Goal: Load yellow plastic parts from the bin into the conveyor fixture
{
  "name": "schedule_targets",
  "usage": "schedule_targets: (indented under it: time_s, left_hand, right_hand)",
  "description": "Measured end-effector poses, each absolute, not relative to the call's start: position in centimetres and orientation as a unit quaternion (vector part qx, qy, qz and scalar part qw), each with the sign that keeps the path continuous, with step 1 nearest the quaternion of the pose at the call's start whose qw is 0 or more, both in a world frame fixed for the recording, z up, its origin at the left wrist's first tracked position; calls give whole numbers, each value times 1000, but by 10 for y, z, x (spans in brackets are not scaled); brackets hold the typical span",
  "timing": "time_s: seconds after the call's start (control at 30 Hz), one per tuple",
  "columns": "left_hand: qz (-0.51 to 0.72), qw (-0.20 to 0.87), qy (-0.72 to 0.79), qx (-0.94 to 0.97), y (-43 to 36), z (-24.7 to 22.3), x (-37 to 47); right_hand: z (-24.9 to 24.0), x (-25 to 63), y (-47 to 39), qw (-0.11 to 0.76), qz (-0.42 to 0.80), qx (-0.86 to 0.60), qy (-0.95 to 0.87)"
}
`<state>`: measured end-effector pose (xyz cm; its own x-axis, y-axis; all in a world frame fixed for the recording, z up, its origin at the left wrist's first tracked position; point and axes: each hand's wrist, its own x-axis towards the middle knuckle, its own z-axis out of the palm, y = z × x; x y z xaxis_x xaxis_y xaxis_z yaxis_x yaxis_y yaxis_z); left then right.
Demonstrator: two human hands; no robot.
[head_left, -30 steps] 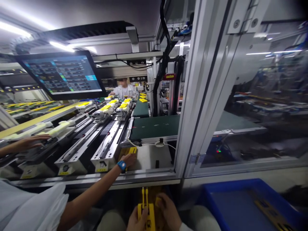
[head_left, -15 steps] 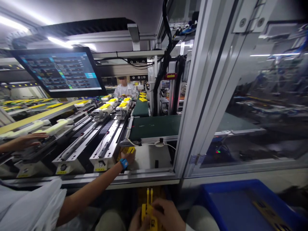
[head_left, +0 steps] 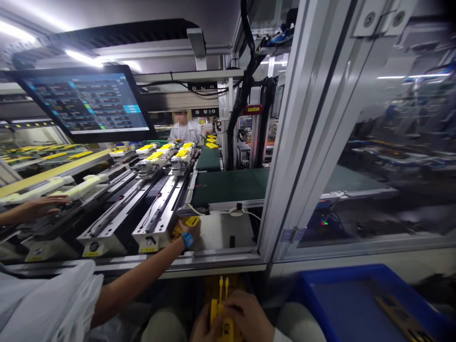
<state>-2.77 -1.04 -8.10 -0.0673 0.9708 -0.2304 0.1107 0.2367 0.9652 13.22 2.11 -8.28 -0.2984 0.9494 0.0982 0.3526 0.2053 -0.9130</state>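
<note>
Low in the middle of the head view, my left hand (head_left: 202, 327) is closed around the lower left side of a yellow device (head_left: 227, 327) with a dark mark on its face. Two thin yellow cables (head_left: 221, 287) stand up from it, their pale plugs pointing away from me. My right hand (head_left: 251, 316) grips the device from the right, its bent fingers pressed at the base of the cables. What exactly those fingertips pinch is hidden. Both hands are over my lap, below the machine's front edge.
A co-worker's arm with a blue wristband (head_left: 187, 240) reaches from the left to yellow pieces (head_left: 193, 221). Their other hand (head_left: 50, 205) rests at a fixture. Rails (head_left: 160, 209), a green conveyor (head_left: 231, 185) and a monitor (head_left: 92, 102) lie ahead. A blue bin (head_left: 320, 304) is at right.
My view has shifted slightly. Both my hands keep hold of the yellow device with little movement. The co-worker's wristbanded hand has shifted slightly at the yellow pieces.
</note>
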Motion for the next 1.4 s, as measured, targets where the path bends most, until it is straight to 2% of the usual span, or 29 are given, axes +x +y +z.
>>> schedule_targets:
  time_s: [0.23, 0.43, 0.63, 0.9, 1.1, 1.4]
  left_hand:
    - [392, 554, 571, 461, -6, -90, -33]
    - [401, 559, 570, 449, -4, -82, -30]
    - [387, 532, 585, 473, -3, -92, -31]
    - [407, 521, 590, 463, -2, -85, -27]
    - [390, 558, 554, 480, -1, -88, -28]
    - [390, 557, 573, 458, -3, -94, -30]
  right_hand:
    - [-82, 128, 20, 336, 384, -467, -723]
    - [-85, 129, 20, 370, 426, -498, -658]
    - [-76, 134, 25, 356, 401, -474, -699]
    - [-78, 133, 23, 390, 426, -478, -662]
    - [-75, 136, 27, 363, 423, -486, -673]
    - [-79, 134, 22, 330, 424, -503, -677]
